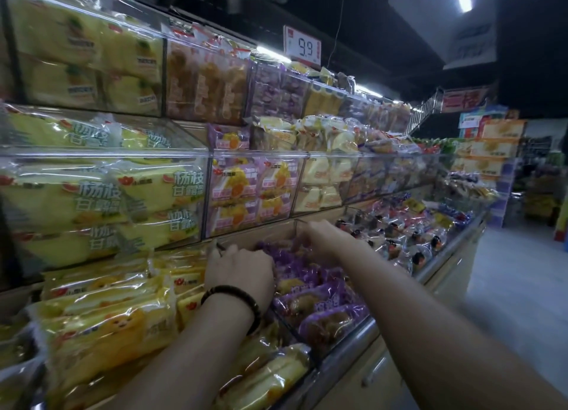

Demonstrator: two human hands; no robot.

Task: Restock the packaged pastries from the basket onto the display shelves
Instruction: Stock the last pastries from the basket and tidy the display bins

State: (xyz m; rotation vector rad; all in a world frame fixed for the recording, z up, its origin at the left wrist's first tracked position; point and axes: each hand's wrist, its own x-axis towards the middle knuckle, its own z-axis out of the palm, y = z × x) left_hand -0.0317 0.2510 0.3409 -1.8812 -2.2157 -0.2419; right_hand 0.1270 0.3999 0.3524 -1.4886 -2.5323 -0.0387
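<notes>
Left hand (239,268) and right hand (319,239), fingers curled round purple pastry packs (322,305) in clear-walled bottom bin (264,230).

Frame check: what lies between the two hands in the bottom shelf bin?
Purple-wrapped pastries fill the stretch between the left hand and the right hand, seen in the head view.
</notes>
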